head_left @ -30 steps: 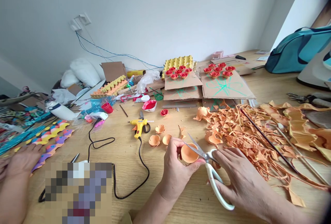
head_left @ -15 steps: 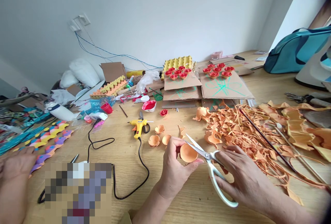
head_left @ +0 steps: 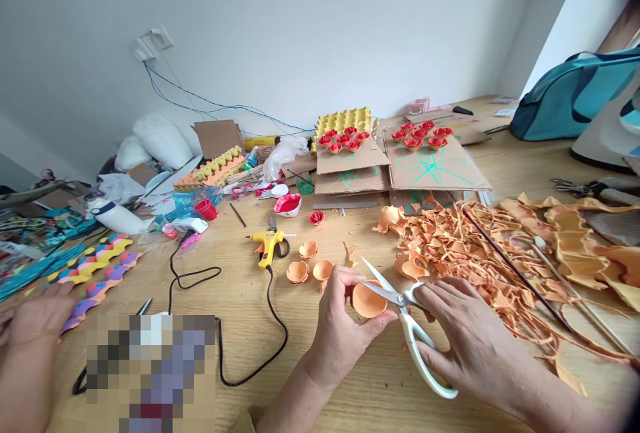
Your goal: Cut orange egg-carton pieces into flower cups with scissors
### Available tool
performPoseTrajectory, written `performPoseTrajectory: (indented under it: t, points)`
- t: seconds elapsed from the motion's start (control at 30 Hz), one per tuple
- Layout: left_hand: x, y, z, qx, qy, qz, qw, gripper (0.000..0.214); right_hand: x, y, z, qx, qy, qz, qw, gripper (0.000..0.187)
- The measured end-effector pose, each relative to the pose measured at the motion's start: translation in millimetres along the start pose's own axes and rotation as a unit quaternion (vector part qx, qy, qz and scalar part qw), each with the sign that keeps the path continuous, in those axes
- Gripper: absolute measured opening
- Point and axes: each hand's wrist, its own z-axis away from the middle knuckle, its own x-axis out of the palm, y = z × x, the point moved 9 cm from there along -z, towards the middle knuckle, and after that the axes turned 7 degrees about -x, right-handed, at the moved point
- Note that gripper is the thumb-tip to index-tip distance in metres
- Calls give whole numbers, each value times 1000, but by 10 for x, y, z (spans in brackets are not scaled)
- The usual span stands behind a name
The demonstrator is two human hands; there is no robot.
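One camera, worn on the head of the person, gives this view. It faces forward and downward, over the wooden table [head_left: 250,313] and toward the pale wall [head_left: 320,33] at twelve o'clock. It looks from rather near at the left hand [head_left: 337,326] at about six o'clock and the right hand [head_left: 465,336] between four and five. The view is wide: it reaches the wall socket [head_left: 165,37] at ten o'clock and the turquoise carry bag [head_left: 555,103] at half past two.
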Motion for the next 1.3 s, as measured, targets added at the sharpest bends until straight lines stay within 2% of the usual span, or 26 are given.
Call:
performPoseTrajectory:
  t: [0.13,0.63,0.83,0.97,1.3]
  points:
    - [-12,0,-3,3,5,-5,1000,43,-62,-42,-11,-14,12,-13,1000,15]
    - [-15,-16,-37,-29,-23,35,999,43,-83,-22,40,-53,19,9,998,23]
    - [24,-6,-31,-29,-50,6,998,40,-124,24,-11,-23,19,11,999,14]
    - [26,-9,-37,-31,-50,-15,998,41,-160,32,-19,-14,30,26,999,17]
    - [11,60,-32,1,-41,-56,998,43,-119,43,-19,-5,16,30,999,20]
